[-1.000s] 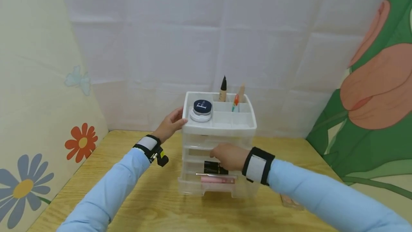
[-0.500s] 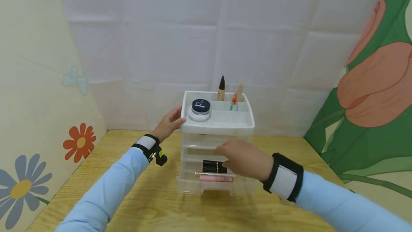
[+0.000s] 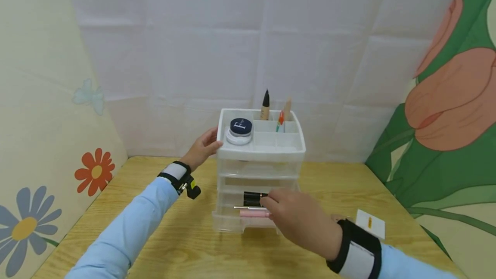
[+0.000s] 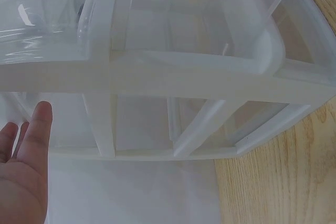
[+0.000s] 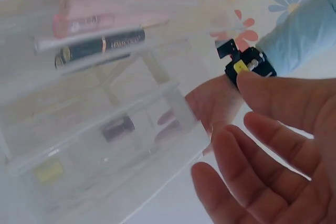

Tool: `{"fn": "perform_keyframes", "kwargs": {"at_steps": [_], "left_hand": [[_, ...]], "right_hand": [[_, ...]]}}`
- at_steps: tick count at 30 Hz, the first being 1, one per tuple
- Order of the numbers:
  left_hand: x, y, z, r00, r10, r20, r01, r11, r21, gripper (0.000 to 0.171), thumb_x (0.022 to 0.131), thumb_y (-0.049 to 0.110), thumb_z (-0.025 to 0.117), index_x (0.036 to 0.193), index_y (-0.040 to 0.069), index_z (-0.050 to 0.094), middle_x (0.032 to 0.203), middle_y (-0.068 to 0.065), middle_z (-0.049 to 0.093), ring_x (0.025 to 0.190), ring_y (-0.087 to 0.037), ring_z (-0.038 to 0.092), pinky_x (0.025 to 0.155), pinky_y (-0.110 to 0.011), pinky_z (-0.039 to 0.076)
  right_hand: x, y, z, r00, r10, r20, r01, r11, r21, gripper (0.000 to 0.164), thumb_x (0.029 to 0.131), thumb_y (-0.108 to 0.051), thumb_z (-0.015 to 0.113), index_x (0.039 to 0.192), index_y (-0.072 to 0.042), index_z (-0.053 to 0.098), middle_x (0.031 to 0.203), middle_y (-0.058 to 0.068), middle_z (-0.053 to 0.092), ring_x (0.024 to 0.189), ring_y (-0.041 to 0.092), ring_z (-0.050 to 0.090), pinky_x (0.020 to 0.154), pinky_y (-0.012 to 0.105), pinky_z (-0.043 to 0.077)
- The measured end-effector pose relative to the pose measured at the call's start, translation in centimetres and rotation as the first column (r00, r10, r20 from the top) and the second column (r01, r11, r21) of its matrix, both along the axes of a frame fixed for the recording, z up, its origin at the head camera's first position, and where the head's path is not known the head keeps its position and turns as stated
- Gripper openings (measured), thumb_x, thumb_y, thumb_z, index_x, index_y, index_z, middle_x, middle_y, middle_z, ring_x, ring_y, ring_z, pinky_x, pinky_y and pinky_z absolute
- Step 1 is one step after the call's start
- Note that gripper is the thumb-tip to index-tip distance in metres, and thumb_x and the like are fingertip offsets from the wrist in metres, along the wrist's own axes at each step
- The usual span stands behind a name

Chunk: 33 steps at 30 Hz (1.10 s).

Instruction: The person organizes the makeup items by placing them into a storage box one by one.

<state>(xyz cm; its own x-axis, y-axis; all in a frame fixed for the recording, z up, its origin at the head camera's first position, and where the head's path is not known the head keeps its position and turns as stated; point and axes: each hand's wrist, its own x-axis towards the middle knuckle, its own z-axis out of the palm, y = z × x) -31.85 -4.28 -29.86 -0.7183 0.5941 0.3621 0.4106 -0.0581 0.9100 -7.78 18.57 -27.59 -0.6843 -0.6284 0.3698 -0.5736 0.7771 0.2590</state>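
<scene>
A clear plastic drawer organizer (image 3: 261,155) with a white top stands on the table. My left hand (image 3: 201,147) rests against its left side near the top; in the left wrist view its fingers (image 4: 35,135) are straight along the frame. The bottom drawer (image 3: 226,223) is pulled out. It holds black cosmetic tubes (image 3: 252,199), a thin silver stick (image 3: 242,207) and a pink tube (image 3: 252,213). My right hand (image 3: 304,221) hovers in front of the drawer's right side. In the right wrist view its fingers (image 5: 247,171) are loosely bent with nothing between them.
On the organizer's top tray sit stacked round compacts (image 3: 240,130), a black-tipped pen (image 3: 265,106) and a small orange-and-green stick (image 3: 280,120). A white card-like item (image 3: 370,224) lies on the table (image 3: 166,231) at right, beside another item partly hidden by my right wrist.
My right hand has drawn back from the front of the drawers, toward me and to the right. The white item at right has come into view. My left hand stays on the organizer.
</scene>
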Motion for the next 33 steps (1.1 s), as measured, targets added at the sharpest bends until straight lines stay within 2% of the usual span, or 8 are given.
{"fn": "perform_keyframes", "kwargs": {"at_steps": [3,9,15,20,22,28,30,33], "left_hand": [[-0.1,-0.1,0.0,1.0,-0.005,-0.001,0.005,1.0,-0.005,0.059,0.099,0.014,0.049,0.152,0.003,0.025,0.145,-0.022,0.041,0.13,-0.036,0.042,0.102,-0.049,0.043],[0.1,-0.2,0.0,1.0,-0.002,0.006,0.002,1.0,0.002,0.061,0.098,0.017,0.051,0.152,0.005,0.027,0.144,-0.021,0.042,0.13,-0.035,0.043,0.101,-0.047,0.043],[0.3,-0.4,0.2,1.0,0.003,0.027,-0.003,1.0,0.001,0.06,0.099,0.012,0.048,0.153,0.003,0.023,0.146,-0.023,0.039,0.131,-0.037,0.04,0.103,-0.048,0.042],[0.5,-0.4,0.2,0.999,-0.015,0.035,0.014,1.0,0.017,0.06,0.1,0.007,0.046,0.153,-0.001,0.02,0.147,-0.027,0.036,0.132,-0.041,0.038,0.103,-0.051,0.041],[0.6,-0.5,0.2,0.999,-0.015,0.038,0.014,1.0,0.021,0.059,0.1,0.007,0.046,0.153,-0.001,0.02,0.147,-0.026,0.037,0.131,-0.039,0.039,0.102,-0.048,0.042],[0.9,-0.5,-0.1,0.999,-0.028,0.03,0.026,0.999,0.04,0.061,0.098,0.012,0.05,0.152,0.001,0.024,0.145,-0.024,0.04,0.13,-0.037,0.042,0.101,-0.045,0.044],[0.9,-0.5,-0.1,0.999,-0.031,0.023,0.03,0.999,0.041,0.062,0.098,0.014,0.051,0.152,0.001,0.024,0.145,-0.024,0.04,0.13,-0.037,0.042,0.101,-0.047,0.043],[1.0,-0.6,-0.1,1.0,-0.023,0.013,0.023,0.999,0.028,0.063,0.098,0.017,0.052,0.152,0.0,0.023,0.145,-0.022,0.04,0.13,-0.036,0.042,0.102,-0.047,0.043]], "right_hand": [[0.4,-0.3,-1.1,0.999,0.011,-0.034,-0.012,1.0,-0.021,0.022,0.078,-0.009,0.08,0.096,-0.012,0.069,0.084,-0.001,0.062,0.07,0.012,0.056,0.062,0.024,0.054],[0.7,-0.6,-3.9,0.998,0.048,-0.049,-0.05,0.998,-0.049,0.023,0.078,-0.008,0.08,0.095,-0.013,0.066,0.083,-0.002,0.057,0.065,0.011,0.05,0.056,0.022,0.049],[0.5,-1.0,-6.2,0.983,0.101,-0.151,-0.108,0.993,-0.038,0.025,0.076,-0.002,0.075,0.092,-0.01,0.058,0.082,-0.001,0.051,0.067,0.014,0.046,0.054,0.023,0.042],[0.1,-1.2,-7.5,0.97,0.121,-0.21,-0.133,0.99,-0.041,0.008,0.086,-0.005,0.05,0.09,-0.009,0.056,0.082,0.0,0.051,0.071,0.016,0.05,0.056,0.025,0.043],[-0.1,-1.2,-7.8,0.97,0.118,-0.212,-0.128,0.991,-0.037,0.017,0.089,-0.008,0.04,0.09,-0.008,0.057,0.083,0.0,0.051,0.073,0.016,0.051,0.057,0.026,0.045],[-0.2,-1.2,-8.5,0.969,0.113,-0.221,-0.119,0.993,-0.015,0.033,0.099,-0.008,0.026,0.09,-0.009,0.058,0.084,0.002,0.052,0.075,0.018,0.053,0.06,0.029,0.049],[-0.2,-1.2,-8.6,0.966,0.11,-0.233,-0.116,0.993,-0.01,0.042,0.103,-0.009,0.017,0.089,-0.009,0.058,0.084,0.002,0.051,0.075,0.018,0.052,0.061,0.029,0.049],[-0.3,-1.3,-8.6,0.962,0.107,-0.251,-0.112,0.994,-0.005,0.05,0.104,-0.01,0.01,0.088,-0.008,0.057,0.083,0.002,0.052,0.074,0.018,0.053,0.06,0.029,0.049]]}}
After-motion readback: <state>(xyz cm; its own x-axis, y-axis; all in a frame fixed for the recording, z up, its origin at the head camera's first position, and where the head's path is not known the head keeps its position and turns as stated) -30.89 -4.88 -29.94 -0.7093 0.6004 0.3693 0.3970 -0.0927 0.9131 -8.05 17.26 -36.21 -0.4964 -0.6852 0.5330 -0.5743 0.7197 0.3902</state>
